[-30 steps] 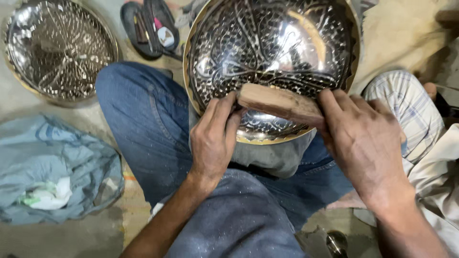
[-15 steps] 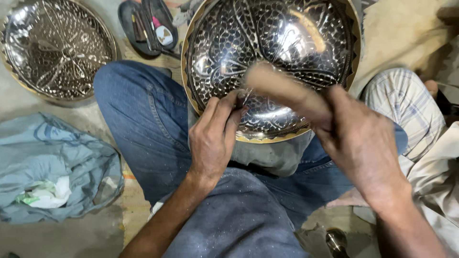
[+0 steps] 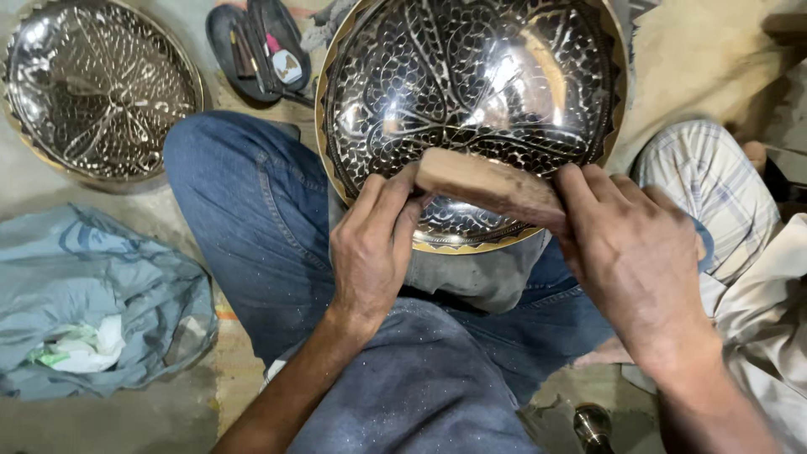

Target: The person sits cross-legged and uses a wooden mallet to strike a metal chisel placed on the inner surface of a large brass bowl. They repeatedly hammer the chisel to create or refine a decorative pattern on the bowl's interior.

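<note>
A large round metal tray [image 3: 471, 92] with a dark embossed leaf pattern and a brass rim leans on my lap, tilted toward me. Both hands hold a brown wooden block [image 3: 492, 185] against its lower inner face. My left hand [image 3: 374, 248] pinches the block's left end. My right hand [image 3: 630, 252] grips its right end, fingers over the top. The tray's lower rim is partly hidden behind my hands.
A second patterned metal tray [image 3: 97, 88] lies on the floor at the upper left. A pair of dark sandals [image 3: 261, 50] lies beside it. A crumpled blue cloth [image 3: 92, 311] holds white scraps at the left. A small metal knob [image 3: 593, 424] stands by my knee.
The wooden block slid up the tray face and then back down toward the lower rim, with both hands staying on it. The tray itself has barely shifted.
</note>
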